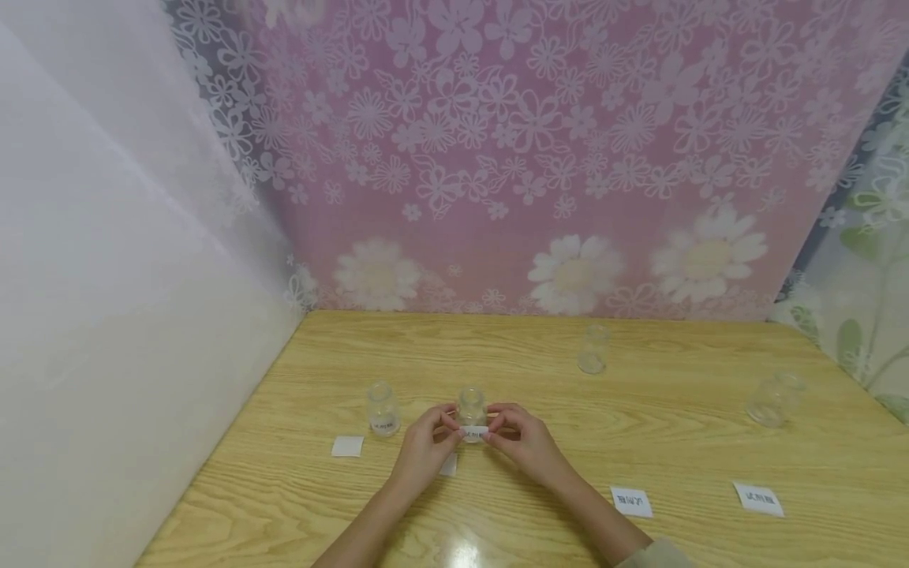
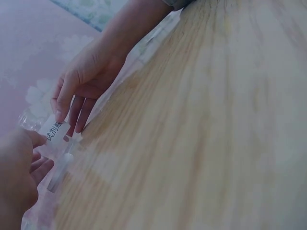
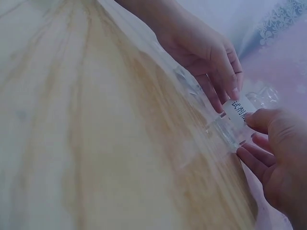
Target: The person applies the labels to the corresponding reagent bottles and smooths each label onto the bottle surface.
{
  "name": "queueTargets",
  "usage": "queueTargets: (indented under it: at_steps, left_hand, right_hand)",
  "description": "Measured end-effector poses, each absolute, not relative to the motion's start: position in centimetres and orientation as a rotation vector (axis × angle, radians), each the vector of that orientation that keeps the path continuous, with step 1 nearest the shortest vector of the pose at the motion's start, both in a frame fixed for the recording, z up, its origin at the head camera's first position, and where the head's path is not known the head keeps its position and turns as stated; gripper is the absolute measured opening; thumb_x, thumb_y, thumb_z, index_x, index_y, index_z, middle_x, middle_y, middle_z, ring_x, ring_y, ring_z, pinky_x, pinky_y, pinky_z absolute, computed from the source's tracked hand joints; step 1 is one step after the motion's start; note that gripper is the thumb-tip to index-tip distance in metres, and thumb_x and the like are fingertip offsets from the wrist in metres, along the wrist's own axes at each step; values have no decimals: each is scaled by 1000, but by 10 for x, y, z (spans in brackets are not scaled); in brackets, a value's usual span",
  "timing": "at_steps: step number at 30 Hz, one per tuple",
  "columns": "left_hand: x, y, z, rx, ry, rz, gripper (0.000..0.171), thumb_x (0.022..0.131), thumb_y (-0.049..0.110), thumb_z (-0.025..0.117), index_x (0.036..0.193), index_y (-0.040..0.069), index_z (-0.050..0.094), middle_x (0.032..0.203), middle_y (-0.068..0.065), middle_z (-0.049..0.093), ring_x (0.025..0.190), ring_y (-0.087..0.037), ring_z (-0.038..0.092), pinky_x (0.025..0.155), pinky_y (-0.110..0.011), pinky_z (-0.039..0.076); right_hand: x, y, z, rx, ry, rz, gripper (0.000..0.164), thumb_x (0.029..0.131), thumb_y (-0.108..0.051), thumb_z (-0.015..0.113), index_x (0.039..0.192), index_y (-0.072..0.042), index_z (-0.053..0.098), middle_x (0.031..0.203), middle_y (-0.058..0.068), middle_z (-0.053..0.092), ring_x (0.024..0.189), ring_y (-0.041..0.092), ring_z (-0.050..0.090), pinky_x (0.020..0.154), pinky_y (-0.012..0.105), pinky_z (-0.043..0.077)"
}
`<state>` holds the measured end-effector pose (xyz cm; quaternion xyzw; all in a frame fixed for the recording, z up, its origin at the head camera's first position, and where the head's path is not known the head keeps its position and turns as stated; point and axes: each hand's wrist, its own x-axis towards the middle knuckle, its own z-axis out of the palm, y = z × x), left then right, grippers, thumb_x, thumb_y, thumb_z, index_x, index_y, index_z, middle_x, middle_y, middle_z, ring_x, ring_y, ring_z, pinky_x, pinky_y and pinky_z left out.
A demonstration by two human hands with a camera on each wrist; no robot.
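White label [image 1: 474, 432] "试剂瓶" against a bottle [image 1: 472, 401] is pinched by left hand [image 1: 428, 440] and right hand [image 1: 527, 443].

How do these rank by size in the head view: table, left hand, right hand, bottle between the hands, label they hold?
1. Table
2. Left hand, right hand: look alike, not ranked
3. Bottle between them
4. Label

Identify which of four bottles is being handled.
The bottle second from left: left hand and right hand hold a label at its front; the others are untouched.
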<state>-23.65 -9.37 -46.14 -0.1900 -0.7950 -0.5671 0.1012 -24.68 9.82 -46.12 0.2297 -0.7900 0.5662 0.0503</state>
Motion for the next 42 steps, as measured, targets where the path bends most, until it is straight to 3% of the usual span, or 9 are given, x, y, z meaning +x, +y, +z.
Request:
queueTargets:
  at_steps: [9,34,42]
  left_hand:
    - [-237,-93,-462,-533,-2362,-1646,8,85,-1,63,84,2,56,119,-18,55,107,-32,55,82,-28,48]
    - [-241,-90,-468,-466,-2292,-1708,9,84,0,65,84,1,56,112,-18,58,100,-32,58,79,-25,49]
    - [-244,-92,-469,-458,-2260,-1792,11,82,0,67,83,-1,56,110,-18,59,102,-31,58,81,-25,48]
  right_hand:
    - [-230,90,-434,645,-2426,1716,9,82,7,64,77,2,58,111,23,54,90,33,59,75,32,51]
    - [-225,80,-425,464,-2416,1637,11,80,6,66,74,1,59,100,21,60,86,32,62,71,29,52]
    - [-228,81,-428,447,-2388,1725,17,79,7,67,74,1,51,98,20,62,87,33,62,70,28,52]
